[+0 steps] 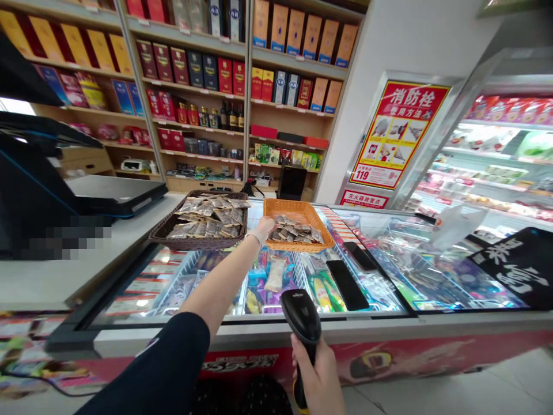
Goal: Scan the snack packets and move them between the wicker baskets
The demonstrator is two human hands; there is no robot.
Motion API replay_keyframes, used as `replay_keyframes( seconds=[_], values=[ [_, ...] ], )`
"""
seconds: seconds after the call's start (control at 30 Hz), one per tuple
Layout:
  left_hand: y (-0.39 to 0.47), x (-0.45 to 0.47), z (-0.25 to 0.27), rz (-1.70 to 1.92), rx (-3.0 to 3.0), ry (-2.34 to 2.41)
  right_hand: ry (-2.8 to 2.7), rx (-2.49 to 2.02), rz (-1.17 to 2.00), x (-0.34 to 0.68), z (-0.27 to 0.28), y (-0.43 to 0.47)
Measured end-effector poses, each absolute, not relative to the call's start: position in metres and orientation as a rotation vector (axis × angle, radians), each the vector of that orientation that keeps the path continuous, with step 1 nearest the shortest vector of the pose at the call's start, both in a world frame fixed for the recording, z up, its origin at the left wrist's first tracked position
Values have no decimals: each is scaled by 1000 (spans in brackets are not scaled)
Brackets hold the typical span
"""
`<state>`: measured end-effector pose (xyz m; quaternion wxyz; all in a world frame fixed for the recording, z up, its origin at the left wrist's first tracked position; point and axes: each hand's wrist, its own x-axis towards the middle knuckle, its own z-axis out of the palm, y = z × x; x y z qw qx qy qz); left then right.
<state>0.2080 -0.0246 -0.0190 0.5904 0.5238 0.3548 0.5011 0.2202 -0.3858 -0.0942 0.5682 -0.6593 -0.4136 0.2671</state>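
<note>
My right hand [317, 372] is wrapped round the handle of a black barcode scanner [302, 314], held upright in front of the freezer. My left hand [266, 226] reaches forward to the left side of an orange woven basket [298, 208], beside the small packets [298, 231] in it. Its fingertips are hidden, so I cannot see whether they grip a packet or the rim. Left of that hand stands a dark brown woven basket [196, 244], heaped with similar packets [211, 216]. Both baskets rest on the glass top of the chest freezer [254, 325].
Two dark phones [347, 285] lie on the freezer glass, right of the baskets. A scale [112, 193] stands on the left counter [30, 288]. A black bag with white characters [516, 268] lies at the right. Shelves of boxed goods [194, 69] line the back.
</note>
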Motion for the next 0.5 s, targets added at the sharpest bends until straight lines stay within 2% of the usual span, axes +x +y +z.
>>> replay_keyframes(
  seconds=[0.17, 0.3, 0.5],
  values=[
    [-58, 158, -41, 1164, 1175, 856, -995, -1533, 655, 218, -93, -380],
    [-88, 85, -57, 1253, 1417, 957, -1066, -1476, 678, 199, -83, -372],
    [-71, 19, -31, 1385, 1871, 1436, -1242, -1401, 733, 171, -63, -375]
  ],
)
